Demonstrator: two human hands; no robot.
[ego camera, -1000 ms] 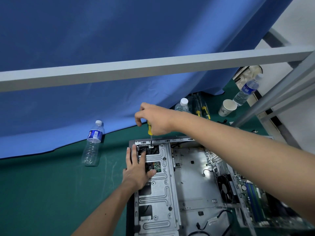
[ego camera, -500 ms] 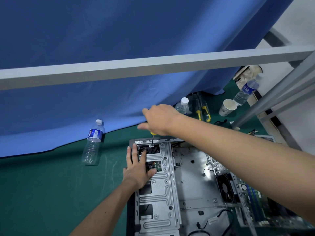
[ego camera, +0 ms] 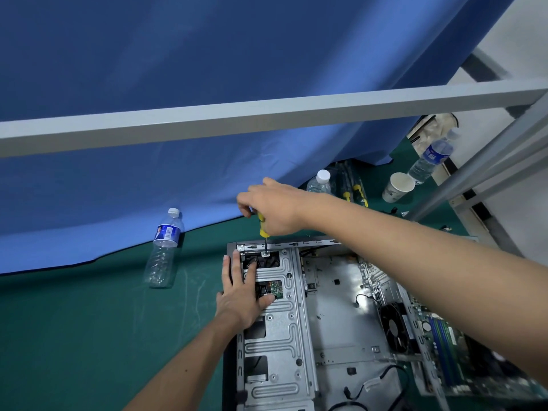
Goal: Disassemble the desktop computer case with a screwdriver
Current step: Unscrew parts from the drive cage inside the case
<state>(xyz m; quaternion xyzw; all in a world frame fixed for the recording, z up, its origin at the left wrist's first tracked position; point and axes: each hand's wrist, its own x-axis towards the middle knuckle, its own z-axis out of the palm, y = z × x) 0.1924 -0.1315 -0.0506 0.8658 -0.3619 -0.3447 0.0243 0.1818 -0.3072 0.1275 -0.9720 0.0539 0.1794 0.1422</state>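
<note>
An open desktop computer case (ego camera: 335, 318) lies flat on the green mat, its silver drive-cage bracket (ego camera: 281, 330) on the left and a black fan and motherboard at the right. My right hand (ego camera: 275, 207) grips a yellow-handled screwdriver (ego camera: 263, 230) held upright, its tip on a screw tab at the far edge of the bracket. Fingers spread, my left hand (ego camera: 241, 295) presses flat on the bracket just below that tab, with the thumb by a small green circuit board.
A plastic water bottle (ego camera: 163, 250) lies left of the case. Another bottle (ego camera: 319, 183), yellow-handled tools (ego camera: 357, 192), a paper cup (ego camera: 397, 191) and a third bottle (ego camera: 430, 160) are at the back right. A grey bar (ego camera: 267, 117) crosses overhead before the blue curtain.
My right hand has turned on the screwdriver handle, fingers shifting around it, while the tip stays on the same screw. The left hand has not moved.
</note>
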